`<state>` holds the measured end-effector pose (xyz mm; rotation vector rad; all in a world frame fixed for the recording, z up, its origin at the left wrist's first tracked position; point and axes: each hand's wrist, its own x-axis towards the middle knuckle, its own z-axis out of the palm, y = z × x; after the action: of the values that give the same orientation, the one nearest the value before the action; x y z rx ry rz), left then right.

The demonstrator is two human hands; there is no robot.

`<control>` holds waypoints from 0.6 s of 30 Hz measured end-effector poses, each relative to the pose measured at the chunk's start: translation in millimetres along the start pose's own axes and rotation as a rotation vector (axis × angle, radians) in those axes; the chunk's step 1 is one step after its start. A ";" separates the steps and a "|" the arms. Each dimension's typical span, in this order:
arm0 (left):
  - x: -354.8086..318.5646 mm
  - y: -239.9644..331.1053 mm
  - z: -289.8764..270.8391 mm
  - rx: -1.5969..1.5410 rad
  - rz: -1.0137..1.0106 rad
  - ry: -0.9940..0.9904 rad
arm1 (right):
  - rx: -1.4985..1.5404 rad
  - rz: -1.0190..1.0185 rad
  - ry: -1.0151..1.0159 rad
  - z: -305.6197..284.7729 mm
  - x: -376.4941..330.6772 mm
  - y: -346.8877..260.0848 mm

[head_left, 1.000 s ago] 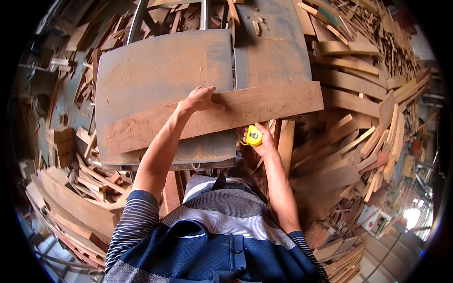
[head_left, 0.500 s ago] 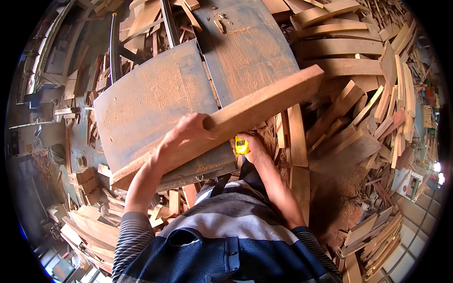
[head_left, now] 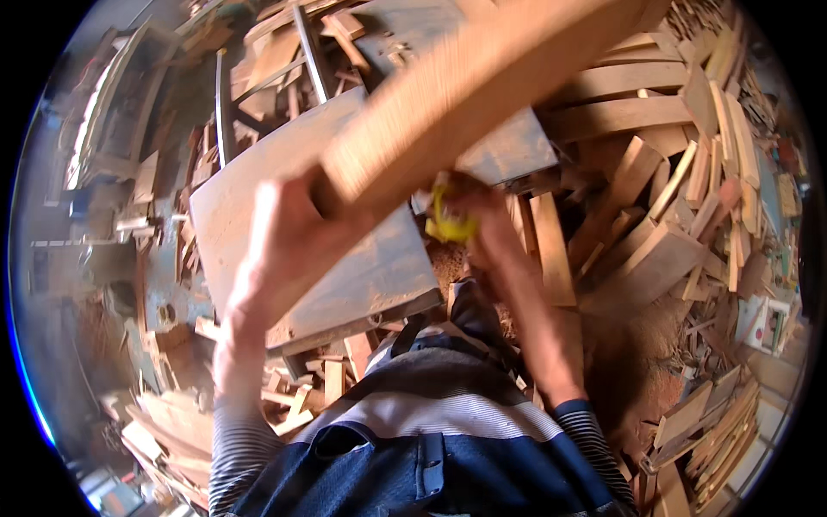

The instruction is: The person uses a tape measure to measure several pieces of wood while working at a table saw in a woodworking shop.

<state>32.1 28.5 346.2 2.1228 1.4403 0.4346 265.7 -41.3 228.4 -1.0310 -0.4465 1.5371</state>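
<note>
A thick wooden plank (head_left: 457, 99) is raised at a slant over the dusty metal machine table (head_left: 370, 280), its far end reaching past the upper right of the view. My left hand (head_left: 297, 207) is closed around its near end. Just below the plank, close to its underside, my right hand (head_left: 487, 207) grips a yellow tape measure (head_left: 454, 226). Motion blurs both hands and the tape measure. Whether the right fingers also touch the plank is hidden.
Curved wooden boards (head_left: 624, 116) are stacked at the right, with more offcuts (head_left: 633, 177) in front of them. Sawdust (head_left: 642, 375) covers the floor at the lower right. Metal rails (head_left: 310, 52) stand beyond the table. Wood scraps (head_left: 177, 422) lie at the lower left.
The plank has come up off the table and swung away to the upper right. My left hand has shifted to its near end. My right hand has risen with the tape measure.
</note>
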 end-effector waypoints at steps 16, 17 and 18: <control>-29.8 -65.4 -119.0 -1.177 0.178 1.068 | 0.059 0.192 0.206 -138.3 -21.1 99.0; -35.5 -80.5 -107.0 -1.246 0.100 1.090 | 0.098 0.197 0.183 -140.5 -15.4 109.7; -36.2 -106.7 -89.6 -1.298 0.047 1.086 | 0.071 0.215 0.229 -135.7 -12.3 109.3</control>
<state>-110.1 48.1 356.5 0.7745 0.9574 2.0448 308.7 -115.9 76.4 -1.2134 -0.1240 1.5879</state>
